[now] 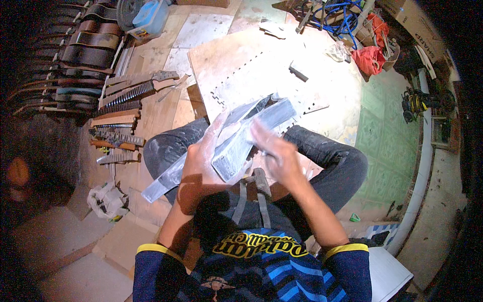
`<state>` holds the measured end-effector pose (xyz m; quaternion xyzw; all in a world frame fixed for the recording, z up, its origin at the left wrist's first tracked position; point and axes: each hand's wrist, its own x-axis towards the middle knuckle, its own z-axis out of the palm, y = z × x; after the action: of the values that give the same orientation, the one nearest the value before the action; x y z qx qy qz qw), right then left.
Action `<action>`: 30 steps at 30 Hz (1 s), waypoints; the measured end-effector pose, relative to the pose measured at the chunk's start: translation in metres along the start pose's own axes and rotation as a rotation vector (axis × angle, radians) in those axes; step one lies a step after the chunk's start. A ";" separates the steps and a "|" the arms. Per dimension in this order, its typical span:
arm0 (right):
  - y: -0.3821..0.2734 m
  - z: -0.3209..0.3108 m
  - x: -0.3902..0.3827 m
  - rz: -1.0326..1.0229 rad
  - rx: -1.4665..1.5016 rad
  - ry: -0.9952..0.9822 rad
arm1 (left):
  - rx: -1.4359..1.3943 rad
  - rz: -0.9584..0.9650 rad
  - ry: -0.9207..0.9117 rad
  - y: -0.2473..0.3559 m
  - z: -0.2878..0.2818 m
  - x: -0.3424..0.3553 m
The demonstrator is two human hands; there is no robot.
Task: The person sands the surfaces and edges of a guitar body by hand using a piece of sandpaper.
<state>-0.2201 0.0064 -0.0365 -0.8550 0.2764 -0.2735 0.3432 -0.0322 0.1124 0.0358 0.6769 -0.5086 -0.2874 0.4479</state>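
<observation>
Over the lap, at the near side of the board [221, 58], here's the piece [235, 149]: long, angular, grey with pale dust, slanting from beside the left leg [171, 143] up toward the board's middle. Whether it's one part or two laid together, the view doesn't settle. And what a grip from the left hand [205, 150]: thumb up along one side, palm wrapped round, clamped firmly on the piece! Across from it comes the right hand [277, 151], blurred, up against the other side; whether its fingers pinch something or lie flat, nobody can tell.

So how far along? Dust lies over most of the faces in sight, and powder whitens both legs, so plenty of rubbing looks to be done. But look at the upper end: a dark patch shows between the pale faces, and the coat is streaky elsewhere. Call it partway, by the look of it, with evening-out left; the underside is hidden, so no verdict there.

Toward the board's far right corner sits a dark block [299, 71], apart from both hands. Off the board's left edge, across the floor, lies a row of necks [132, 95], none of them in hand.
</observation>
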 end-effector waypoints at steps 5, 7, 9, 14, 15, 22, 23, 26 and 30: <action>-0.023 0.015 -0.003 0.122 -0.157 0.101 | 0.012 0.007 0.011 0.005 0.006 0.003; -0.047 0.014 -0.006 0.147 0.196 -0.037 | 0.031 0.005 0.030 0.001 0.008 0.003; -0.064 -0.010 0.001 0.270 0.633 -0.313 | -0.031 -0.031 0.088 -0.005 0.004 0.001; -0.072 -0.049 0.009 0.460 0.841 -0.069 | -0.067 -0.067 0.044 0.000 -0.004 0.009; -0.070 -0.043 0.007 0.354 0.745 0.025 | -0.063 -0.063 0.056 -0.001 -0.005 0.009; -0.098 -0.014 -0.008 -0.100 0.127 -0.024 | -0.103 -0.118 0.065 -0.013 -0.001 0.010; -0.100 -0.007 -0.005 -0.133 0.099 0.022 | -0.103 -0.117 0.067 -0.014 -0.002 0.011; -0.118 -0.018 0.016 -0.024 0.071 -0.094 | -0.083 -0.065 0.107 -0.010 -0.012 0.019; -0.112 -0.013 0.009 -0.093 0.017 -0.042 | -0.156 -0.133 0.111 -0.011 -0.009 0.016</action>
<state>-0.1908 0.0635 0.0568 -0.8696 0.2267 -0.2736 0.3429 -0.0152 0.1011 0.0307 0.6870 -0.4132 -0.3172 0.5066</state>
